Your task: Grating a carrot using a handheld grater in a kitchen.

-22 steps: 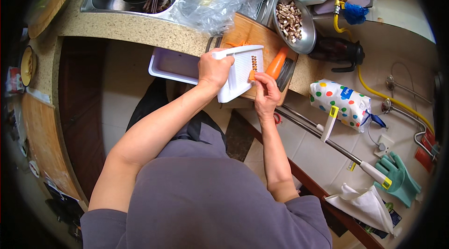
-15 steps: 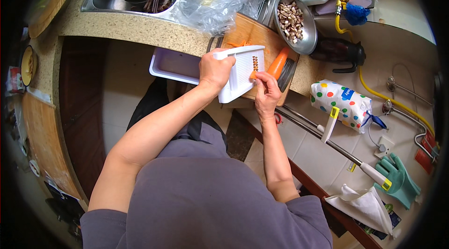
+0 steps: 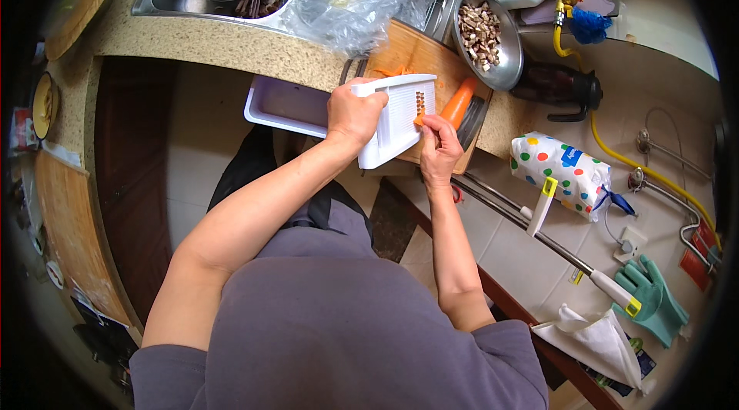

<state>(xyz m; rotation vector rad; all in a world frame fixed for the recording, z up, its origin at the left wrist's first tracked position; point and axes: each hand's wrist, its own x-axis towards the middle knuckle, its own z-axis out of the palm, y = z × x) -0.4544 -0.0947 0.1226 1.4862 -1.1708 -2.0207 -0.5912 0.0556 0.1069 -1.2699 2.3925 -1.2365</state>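
My left hand (image 3: 356,113) is closed round the top end of a white grater (image 3: 396,125), which is tilted over a wooden cutting board (image 3: 419,48). Between the pinched fingers of my right hand (image 3: 441,148) is a small carrot piece (image 3: 419,119), close against the grater's face near its holes. Orange shreds (image 3: 396,71) lie on the board behind the grater. A whole-looking carrot (image 3: 459,102) rests on the board just right of the grater, beside a dark blade-like thing (image 3: 473,123), partly hidden.
A metal bowl of chopped mushroom-like pieces (image 3: 480,34) stands at the board's far right. Behind are crumpled plastic bags (image 3: 346,17) and a sink (image 3: 165,6) with plates. A dark jug (image 3: 554,90) and a dotted tissue pack (image 3: 562,171) are to the right. A lilac tub (image 3: 285,110) sits below the counter.
My right hand has shifted only slightly, with the carrot piece still at the grater. My left hand holds the grater as before.
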